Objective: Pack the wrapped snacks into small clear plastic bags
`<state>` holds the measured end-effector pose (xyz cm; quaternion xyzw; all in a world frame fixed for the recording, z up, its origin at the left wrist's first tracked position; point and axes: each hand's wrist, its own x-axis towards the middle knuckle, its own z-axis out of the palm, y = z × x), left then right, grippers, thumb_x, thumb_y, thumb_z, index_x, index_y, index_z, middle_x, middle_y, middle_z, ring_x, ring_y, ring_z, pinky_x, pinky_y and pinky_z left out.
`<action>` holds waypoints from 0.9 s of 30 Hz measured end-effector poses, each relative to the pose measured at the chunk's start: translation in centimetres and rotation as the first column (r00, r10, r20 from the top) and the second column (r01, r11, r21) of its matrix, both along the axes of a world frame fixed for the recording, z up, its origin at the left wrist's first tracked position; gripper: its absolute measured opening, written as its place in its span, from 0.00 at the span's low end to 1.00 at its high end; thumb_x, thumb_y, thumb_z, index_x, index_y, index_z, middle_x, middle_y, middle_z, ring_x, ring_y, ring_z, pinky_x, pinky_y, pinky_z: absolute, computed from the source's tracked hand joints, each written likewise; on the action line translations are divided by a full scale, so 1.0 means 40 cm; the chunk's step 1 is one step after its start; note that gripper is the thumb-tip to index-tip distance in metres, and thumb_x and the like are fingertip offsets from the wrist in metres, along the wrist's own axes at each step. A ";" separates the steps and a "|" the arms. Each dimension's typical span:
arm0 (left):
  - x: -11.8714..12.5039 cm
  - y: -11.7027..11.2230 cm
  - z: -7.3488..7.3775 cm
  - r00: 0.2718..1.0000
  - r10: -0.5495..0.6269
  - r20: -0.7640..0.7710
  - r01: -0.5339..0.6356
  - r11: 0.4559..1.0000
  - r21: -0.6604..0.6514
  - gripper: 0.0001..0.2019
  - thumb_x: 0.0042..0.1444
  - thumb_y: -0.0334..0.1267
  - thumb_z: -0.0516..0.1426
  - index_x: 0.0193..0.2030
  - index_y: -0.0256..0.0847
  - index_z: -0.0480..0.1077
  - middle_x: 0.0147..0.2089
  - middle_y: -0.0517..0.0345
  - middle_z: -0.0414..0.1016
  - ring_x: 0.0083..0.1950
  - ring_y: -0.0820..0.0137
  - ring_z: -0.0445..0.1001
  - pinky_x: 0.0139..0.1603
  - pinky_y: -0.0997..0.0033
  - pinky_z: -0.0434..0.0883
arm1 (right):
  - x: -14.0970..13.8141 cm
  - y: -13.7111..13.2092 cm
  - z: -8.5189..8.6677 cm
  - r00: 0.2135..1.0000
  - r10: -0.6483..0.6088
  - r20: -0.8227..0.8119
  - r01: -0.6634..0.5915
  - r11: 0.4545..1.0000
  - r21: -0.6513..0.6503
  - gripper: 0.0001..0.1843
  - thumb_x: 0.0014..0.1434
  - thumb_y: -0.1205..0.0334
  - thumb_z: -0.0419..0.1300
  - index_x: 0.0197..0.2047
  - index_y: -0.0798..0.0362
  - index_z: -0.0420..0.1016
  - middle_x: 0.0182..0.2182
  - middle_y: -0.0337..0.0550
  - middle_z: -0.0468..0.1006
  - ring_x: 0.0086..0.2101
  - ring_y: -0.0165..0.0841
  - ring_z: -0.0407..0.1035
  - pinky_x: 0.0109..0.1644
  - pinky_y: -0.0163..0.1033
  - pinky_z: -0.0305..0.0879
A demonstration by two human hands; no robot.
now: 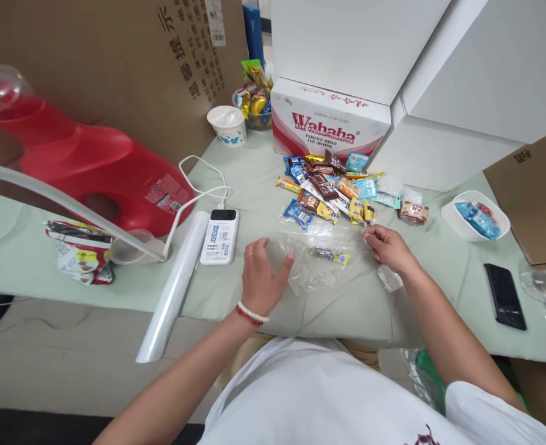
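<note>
My left hand (262, 278), with a bead bracelet at the wrist, is open. Its thumb and fingers are spread at the left edge of a clear plastic bag (314, 278). On or inside the bag lies a slim yellow and purple snack packet (331, 256); I cannot tell which. My right hand (390, 248) is closed in a pinch by the bag's upper right corner, just below a small yellow packet (369, 212). What sits between its fingertips is too small to make out. Beyond the hands spreads a pile of wrapped snacks (323, 186). A crumpled clear wrapper (389, 279) lies under my right wrist.
A Wahaha water carton (331, 120) stands behind the pile. To the left are a power bank (220, 238), a plastic roll (175, 287) and a red jug (110, 167). On the right sit a white bowl (449, 213) with packets and a phone (505, 296).
</note>
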<state>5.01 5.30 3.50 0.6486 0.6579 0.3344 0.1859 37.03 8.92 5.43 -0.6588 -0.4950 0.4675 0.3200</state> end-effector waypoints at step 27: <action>-0.040 -0.066 -0.043 0.734 -0.522 -0.433 0.545 0.834 -0.082 0.26 0.63 0.32 0.55 0.67 0.54 0.69 0.71 0.50 0.71 0.76 0.52 0.60 0.76 0.33 0.42 | -0.069 0.296 0.075 0.372 0.326 0.869 -0.476 0.871 -0.124 0.33 0.60 0.48 0.67 0.65 0.55 0.73 0.56 0.60 0.77 0.57 0.55 0.64 0.58 0.50 0.61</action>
